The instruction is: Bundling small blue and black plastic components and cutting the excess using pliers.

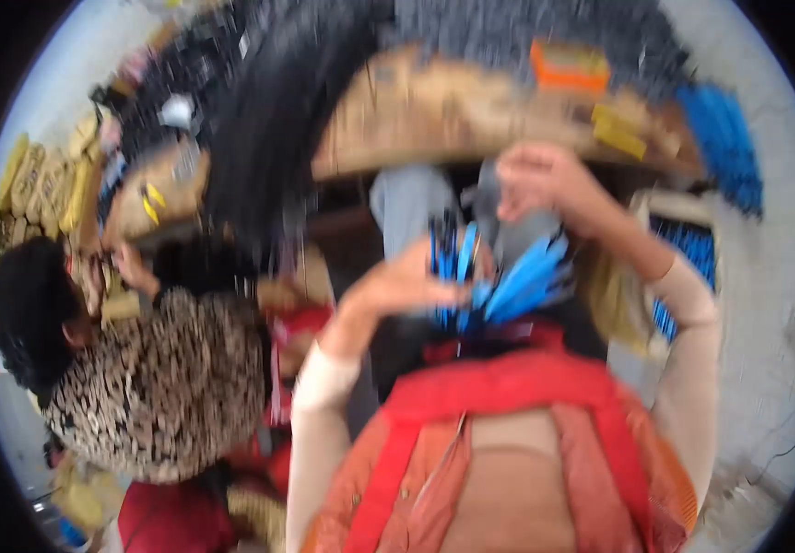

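Note:
My left hand [411, 281] is closed around a loose bunch of slim blue pieces with black ends [460, 258], too blurred to name more exactly. Beside it, more of these blue pieces [528, 279] fan out over my lap. Higher up and to the right, my right hand [545, 180] is raised near the table edge with its fingers curled together. Whatever it may pinch is too smeared to see.
A wooden table [434, 101] carries a heap of dark pieces [545, 37], a black bundle [273, 120], an orange box [570, 66] and blue pieces [722, 138]. A box of blue pieces [683, 267] stands at my right. A co-worker [162, 378] sits close at my left.

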A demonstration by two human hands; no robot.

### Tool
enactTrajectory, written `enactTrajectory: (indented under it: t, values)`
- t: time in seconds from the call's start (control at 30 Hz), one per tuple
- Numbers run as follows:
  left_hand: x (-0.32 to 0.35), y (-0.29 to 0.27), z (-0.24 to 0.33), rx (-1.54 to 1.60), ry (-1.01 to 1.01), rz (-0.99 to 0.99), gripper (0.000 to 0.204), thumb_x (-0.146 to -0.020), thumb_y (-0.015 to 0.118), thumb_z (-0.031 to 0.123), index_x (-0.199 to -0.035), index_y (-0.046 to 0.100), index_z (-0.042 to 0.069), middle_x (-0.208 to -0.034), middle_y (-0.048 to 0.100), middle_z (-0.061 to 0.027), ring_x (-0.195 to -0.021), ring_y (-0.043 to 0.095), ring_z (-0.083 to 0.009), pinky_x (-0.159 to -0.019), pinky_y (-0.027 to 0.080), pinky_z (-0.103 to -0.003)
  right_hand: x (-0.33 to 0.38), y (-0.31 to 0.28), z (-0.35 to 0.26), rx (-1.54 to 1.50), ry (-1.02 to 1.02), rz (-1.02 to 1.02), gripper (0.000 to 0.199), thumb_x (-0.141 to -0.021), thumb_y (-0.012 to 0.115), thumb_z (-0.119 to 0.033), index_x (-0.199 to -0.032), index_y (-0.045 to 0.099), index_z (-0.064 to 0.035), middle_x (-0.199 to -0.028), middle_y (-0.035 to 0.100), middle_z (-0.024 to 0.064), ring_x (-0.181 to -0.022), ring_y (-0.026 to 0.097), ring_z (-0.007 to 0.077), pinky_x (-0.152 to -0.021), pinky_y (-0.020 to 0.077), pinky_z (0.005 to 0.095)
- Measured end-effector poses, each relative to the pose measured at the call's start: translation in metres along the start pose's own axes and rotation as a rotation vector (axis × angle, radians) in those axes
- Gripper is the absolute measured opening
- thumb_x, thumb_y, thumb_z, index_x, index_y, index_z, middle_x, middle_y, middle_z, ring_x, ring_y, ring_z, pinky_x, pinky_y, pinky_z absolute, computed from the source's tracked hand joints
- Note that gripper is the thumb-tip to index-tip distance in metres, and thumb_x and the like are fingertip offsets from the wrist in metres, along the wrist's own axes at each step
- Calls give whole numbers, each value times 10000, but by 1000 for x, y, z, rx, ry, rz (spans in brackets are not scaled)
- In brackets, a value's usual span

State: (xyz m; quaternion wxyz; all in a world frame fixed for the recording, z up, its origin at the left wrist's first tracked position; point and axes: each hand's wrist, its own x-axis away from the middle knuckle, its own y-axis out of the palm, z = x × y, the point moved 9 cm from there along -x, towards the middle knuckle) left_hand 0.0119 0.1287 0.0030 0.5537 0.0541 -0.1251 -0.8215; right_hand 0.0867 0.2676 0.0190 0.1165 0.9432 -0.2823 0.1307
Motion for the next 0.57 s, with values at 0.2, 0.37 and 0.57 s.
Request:
enactTrajectory:
  t: [0.2, 0.37, 0.57]
  values:
    - [1, 8, -2, -103, -142, 160, 282, -694, 775, 76, -933, 632, 35, -891, 641, -32, -839, 602, -116, -745, 487, -276, 31, 30, 22, -17, 157, -75, 258, -910, 656, -190, -1082, 576, -13, -838, 661, 111, -740, 697, 191, -645, 576, 284]
    - [13, 15, -11, -84, -190, 348, 398, -685, 817, 82, -1027, 620, 36, -890, 619, -3, -857, 581, -93, -791, 463, -256, 45, 39, 30, 74, 148, -222, 207, -904, 655, -182, -1008, 598, -13, -764, 659, 84, -690, 703, 187, -575, 557, 252]
    - [11, 23, -22, -189, -274, 260, 704, -700, 811, 80, -1313, 466, 41, -1169, 591, -68, -1037, 567, -133, -918, 443, -277, 45, 36, 37, 59, 181, -326, 231, -899, 674, -221, -994, 623, -17, -816, 685, 103, -704, 714, 202, -565, 572, 259]
